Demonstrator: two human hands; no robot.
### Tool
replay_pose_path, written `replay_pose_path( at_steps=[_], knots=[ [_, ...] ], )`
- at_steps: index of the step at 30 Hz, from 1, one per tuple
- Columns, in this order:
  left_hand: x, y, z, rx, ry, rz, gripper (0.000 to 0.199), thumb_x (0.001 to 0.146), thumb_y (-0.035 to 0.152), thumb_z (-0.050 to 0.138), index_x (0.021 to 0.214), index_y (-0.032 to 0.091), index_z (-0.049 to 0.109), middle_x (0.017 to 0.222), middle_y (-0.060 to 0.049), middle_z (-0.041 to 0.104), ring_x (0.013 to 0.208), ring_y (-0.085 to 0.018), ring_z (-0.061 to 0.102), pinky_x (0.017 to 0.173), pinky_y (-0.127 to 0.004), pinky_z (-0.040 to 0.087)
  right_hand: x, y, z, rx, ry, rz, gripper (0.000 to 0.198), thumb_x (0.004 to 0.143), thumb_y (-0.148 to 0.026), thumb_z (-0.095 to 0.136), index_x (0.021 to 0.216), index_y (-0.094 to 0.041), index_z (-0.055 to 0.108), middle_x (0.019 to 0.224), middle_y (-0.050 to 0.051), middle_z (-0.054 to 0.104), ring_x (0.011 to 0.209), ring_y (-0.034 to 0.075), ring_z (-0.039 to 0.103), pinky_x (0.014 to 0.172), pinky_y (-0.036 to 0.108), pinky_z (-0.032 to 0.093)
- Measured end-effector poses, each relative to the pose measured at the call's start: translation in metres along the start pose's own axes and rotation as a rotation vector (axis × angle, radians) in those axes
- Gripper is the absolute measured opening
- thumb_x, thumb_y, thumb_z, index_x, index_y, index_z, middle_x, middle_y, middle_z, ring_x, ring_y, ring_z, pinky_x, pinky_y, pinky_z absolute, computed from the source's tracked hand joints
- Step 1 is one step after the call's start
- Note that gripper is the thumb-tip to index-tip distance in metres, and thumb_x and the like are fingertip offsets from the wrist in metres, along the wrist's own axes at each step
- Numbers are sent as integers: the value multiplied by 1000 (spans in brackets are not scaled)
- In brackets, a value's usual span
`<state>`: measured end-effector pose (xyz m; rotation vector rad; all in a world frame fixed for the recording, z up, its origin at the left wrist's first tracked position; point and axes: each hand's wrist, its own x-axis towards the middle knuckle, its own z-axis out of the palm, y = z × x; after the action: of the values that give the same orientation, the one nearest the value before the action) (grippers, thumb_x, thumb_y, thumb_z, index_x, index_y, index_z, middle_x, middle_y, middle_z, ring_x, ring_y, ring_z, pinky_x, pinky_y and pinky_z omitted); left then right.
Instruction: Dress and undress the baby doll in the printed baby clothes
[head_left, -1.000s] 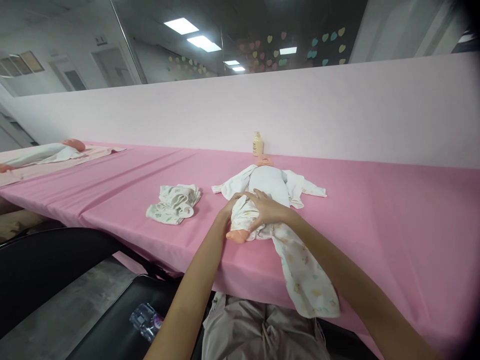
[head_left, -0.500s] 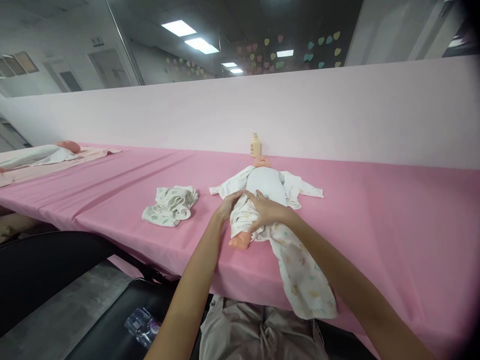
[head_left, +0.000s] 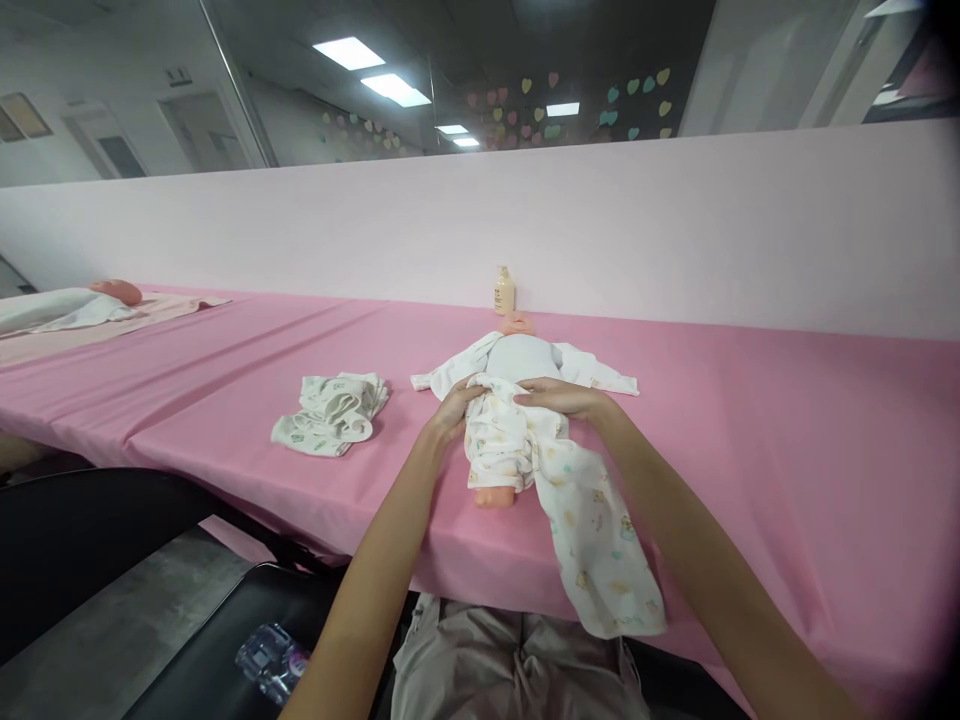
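A baby doll (head_left: 517, 322) lies on its back in a white top (head_left: 523, 357) with both sleeves spread sideways. Patterned white baby pants (head_left: 504, 440) cover one leg, and the doll's foot (head_left: 495, 497) sticks out of the cuff. The other pant leg (head_left: 604, 540) hangs flat over the table's front edge. My left hand (head_left: 454, 408) is closed on the waistband at the left side. On the right side, my right hand (head_left: 564, 397) grips the waistband too, its fingertips partly hidden in the cloth. The doll's second leg is out of sight.
A crumpled printed cloth (head_left: 334, 412) lies to the left on the pink-covered table (head_left: 750, 450). Behind the doll's head stands a pump bottle (head_left: 504, 291). Another doll (head_left: 116, 291) rests far left. A black chair (head_left: 217, 640) holds a clear plastic bottle (head_left: 271, 662).
The waistband has moved up over the doll's belly. My right hand has shifted from the leg up to the waistband, and the covered leg now points straighter toward me.
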<state>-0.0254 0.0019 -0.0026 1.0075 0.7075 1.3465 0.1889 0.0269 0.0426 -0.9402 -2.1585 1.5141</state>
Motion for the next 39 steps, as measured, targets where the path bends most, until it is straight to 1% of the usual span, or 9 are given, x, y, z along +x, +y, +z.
replay_pose_path(
  at_steps=[3,7,10,14,17,24,30,35,39],
  knots=[
    [3,-6,0,-58,-2,-20,22,68,11,69,89,16,63,77,-2,70,78,-19,68,78,-29,52,4,9,3,190,-14,28,46,79,-59,62,105,-22,69,111,6,68,100,22,63,84,32,52],
    [6,-12,0,-45,-21,-72,16,67,12,69,80,16,61,68,0,66,68,-16,66,67,-25,52,5,12,1,226,-130,8,33,70,-45,76,88,-17,71,89,5,70,75,17,64,65,26,50],
    [7,-12,3,-43,-32,-102,17,65,11,69,78,15,60,64,2,64,58,-12,63,59,-22,50,8,15,-1,247,-50,-22,32,65,-38,81,86,-16,70,79,1,68,67,12,61,60,21,46],
    [5,-10,7,-101,-23,-193,23,63,11,63,86,15,64,67,-2,68,67,-18,67,73,-29,53,20,23,0,372,196,-130,32,61,-34,83,84,-16,69,79,0,68,71,11,62,66,21,48],
    [2,-8,7,-125,-12,-268,27,60,16,59,86,12,66,73,-7,71,77,-25,68,78,-35,53,27,27,6,420,272,-150,34,57,-31,85,83,-16,68,76,0,69,70,11,62,67,22,48],
    [-3,-2,1,-62,5,-214,40,51,15,49,86,13,68,73,-3,71,80,-27,67,76,-36,53,34,30,21,504,208,-168,38,57,-32,84,85,-17,63,71,-2,66,64,10,59,62,21,45],
    [-4,-8,-4,-141,-48,-159,38,60,21,58,95,14,67,83,-7,73,91,-29,68,82,-39,52,34,29,25,381,269,-126,34,65,-40,77,86,-18,62,72,-3,64,59,8,54,52,19,39],
    [-4,-13,-1,-182,-83,-175,39,59,10,63,98,8,65,84,-11,73,91,-29,69,89,-39,51,20,27,29,351,194,-93,35,75,-48,66,87,-15,67,84,4,69,73,16,61,67,27,49],
    [-2,-12,5,-219,-97,-212,21,72,14,64,92,9,65,69,-7,70,66,-21,69,72,-31,55,7,35,35,494,143,-111,39,70,-41,75,98,-16,65,96,8,71,80,21,66,77,32,53]
  ],
)
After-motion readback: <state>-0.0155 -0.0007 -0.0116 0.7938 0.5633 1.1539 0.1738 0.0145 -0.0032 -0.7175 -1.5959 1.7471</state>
